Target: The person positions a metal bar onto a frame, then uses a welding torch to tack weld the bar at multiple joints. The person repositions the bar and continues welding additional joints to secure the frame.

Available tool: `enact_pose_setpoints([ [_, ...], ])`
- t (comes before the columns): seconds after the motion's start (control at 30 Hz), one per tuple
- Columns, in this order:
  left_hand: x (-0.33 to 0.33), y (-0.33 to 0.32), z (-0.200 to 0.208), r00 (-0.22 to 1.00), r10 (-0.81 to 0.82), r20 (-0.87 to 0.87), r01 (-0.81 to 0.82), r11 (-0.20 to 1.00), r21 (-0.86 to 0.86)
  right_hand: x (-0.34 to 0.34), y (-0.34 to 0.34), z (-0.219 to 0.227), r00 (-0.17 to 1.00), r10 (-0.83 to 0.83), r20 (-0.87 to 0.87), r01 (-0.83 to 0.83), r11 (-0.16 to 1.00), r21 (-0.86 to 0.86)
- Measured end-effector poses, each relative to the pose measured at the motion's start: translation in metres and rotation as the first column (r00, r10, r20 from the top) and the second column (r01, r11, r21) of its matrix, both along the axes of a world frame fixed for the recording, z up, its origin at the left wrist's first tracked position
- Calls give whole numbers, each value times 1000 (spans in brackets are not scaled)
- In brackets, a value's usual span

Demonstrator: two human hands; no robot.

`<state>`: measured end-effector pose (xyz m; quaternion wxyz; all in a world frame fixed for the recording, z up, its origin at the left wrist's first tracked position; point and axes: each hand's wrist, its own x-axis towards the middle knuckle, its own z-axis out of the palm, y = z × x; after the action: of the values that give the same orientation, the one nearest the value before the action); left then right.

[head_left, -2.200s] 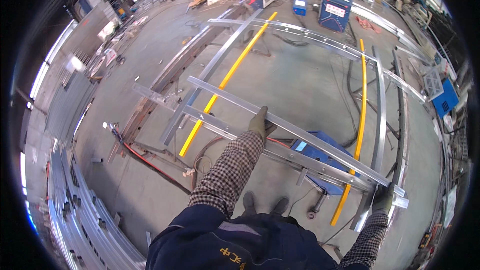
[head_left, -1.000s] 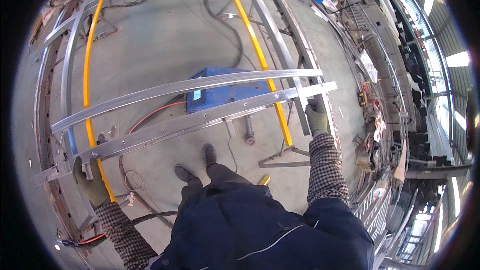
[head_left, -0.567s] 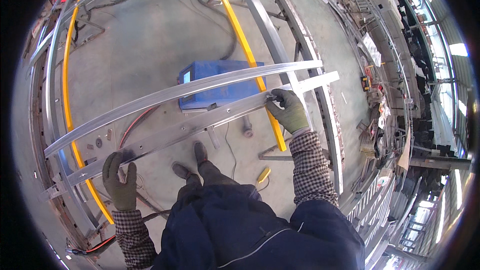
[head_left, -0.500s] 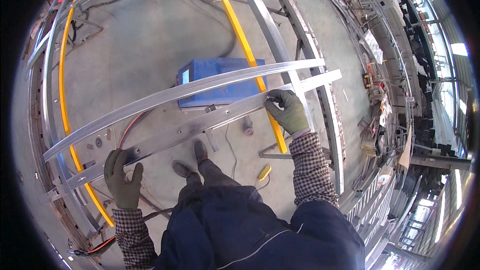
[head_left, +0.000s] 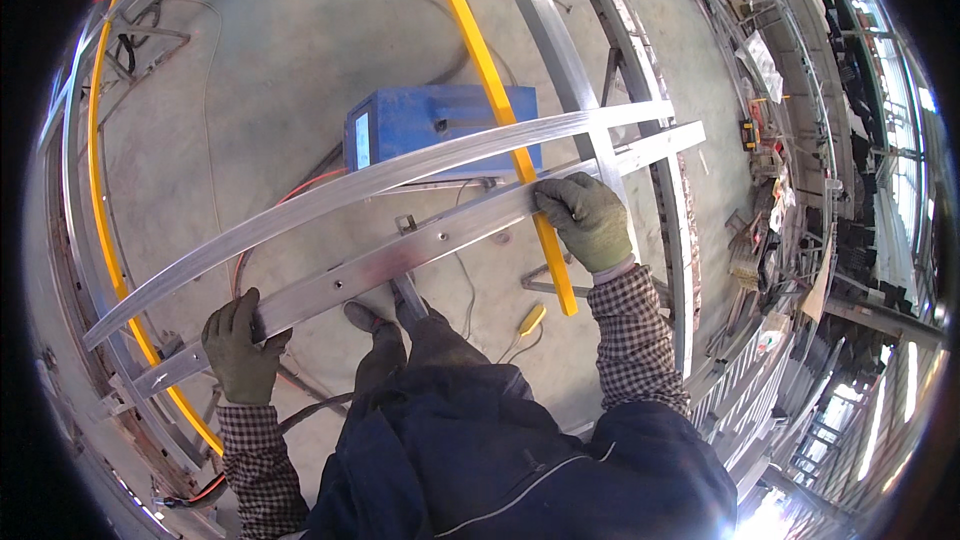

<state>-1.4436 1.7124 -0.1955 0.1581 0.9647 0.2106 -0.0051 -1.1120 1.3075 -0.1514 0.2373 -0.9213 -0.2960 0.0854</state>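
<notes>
A long silver metal bar (head_left: 372,268) with a few holes along its face runs slantwise across the frame in front of me. My left hand (head_left: 243,352), in a dark green glove, grips it near its left end, thumb on the near side. Farther right, my gloved right hand (head_left: 590,224) has its fingers curled on the same bar, just beside a yellow bar (head_left: 490,85); the fingertips are partly hidden. Beyond it lies a curved silver metal strip (head_left: 400,165), touched by neither hand. A small metal piece (head_left: 408,290) crosses beneath the holed bar.
A blue machine box (head_left: 440,125) stands on the floor beyond the bars. Another yellow bar (head_left: 102,210) and a steel rail (head_left: 660,170) flank the work. Cables and a yellow handheld control (head_left: 533,319) lie near my feet. Metal stock crowds the right side (head_left: 745,390).
My left hand has closed on the holed bar, where its fingers were spread before. The bar shows more of its face now. My right hand stays on it; the whole view has shifted slightly.
</notes>
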Motion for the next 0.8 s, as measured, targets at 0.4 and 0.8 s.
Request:
enact_pose_setpoints([
  [0.4, -1, 3, -7, 998, -32, 47, 30, 999, 33, 3, -1, -5, 995, 73, 68, -72, 997, -19],
  [0.8, -2, 4, -9, 999, -33, 38, 31, 998, 53, 7, 4, 1, 993, 102, 53, -97, 991, -94],
])
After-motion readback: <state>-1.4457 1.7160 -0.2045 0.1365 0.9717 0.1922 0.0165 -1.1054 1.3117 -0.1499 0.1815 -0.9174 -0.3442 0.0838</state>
